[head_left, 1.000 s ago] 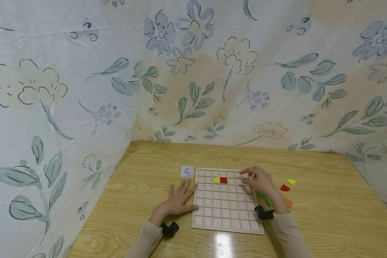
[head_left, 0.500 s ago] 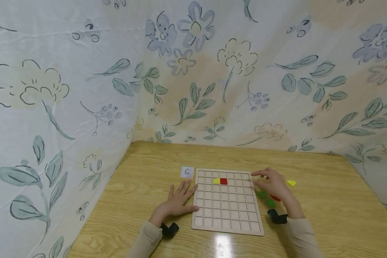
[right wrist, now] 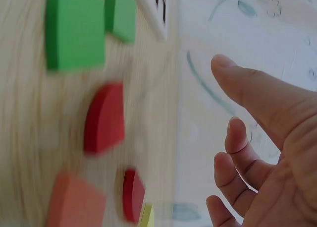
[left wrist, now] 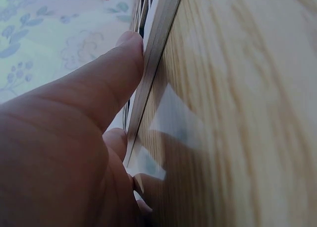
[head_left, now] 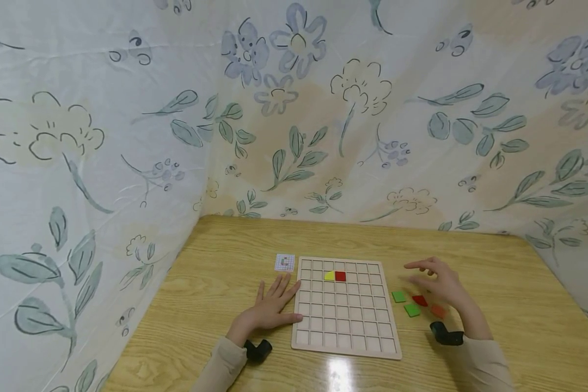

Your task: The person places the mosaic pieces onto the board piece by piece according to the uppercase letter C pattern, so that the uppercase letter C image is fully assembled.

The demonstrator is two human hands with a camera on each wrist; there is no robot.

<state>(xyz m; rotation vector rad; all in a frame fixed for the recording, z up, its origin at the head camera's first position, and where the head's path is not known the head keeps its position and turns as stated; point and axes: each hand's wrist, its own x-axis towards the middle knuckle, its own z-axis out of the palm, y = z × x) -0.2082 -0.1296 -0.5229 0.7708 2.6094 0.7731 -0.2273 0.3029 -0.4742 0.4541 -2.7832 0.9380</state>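
Observation:
My left hand [head_left: 267, 309] lies spread on the table, its thumb and a fingertip on the left edge of the wooden grid board [head_left: 348, 348]. The left wrist view shows the thumb [left wrist: 130, 43] against that edge. In the grid a yellow quarter-circle tile [head_left: 330, 276] and a red square tile [head_left: 340, 276] sit side by side. Right of the board, my right hand [head_left: 441, 282] hovers with loosely bent fingers and nothing between them. Beneath it lie green square tiles [head_left: 398, 296], a red quarter-circle tile [head_left: 420, 300] and an orange tile [head_left: 438, 311].
A small printed pattern card [head_left: 285, 262] lies left of the board's far corner. The right wrist view shows another red tile [right wrist: 133, 195] and a yellow tile [right wrist: 147, 217], hidden by the hand in the head view. A floral cloth [head_left: 362, 163] hangs behind the table.
My right hand has moved right, from over the board's far right corner to above the loose tiles. The left hand and the tiles in the grid have stayed put.

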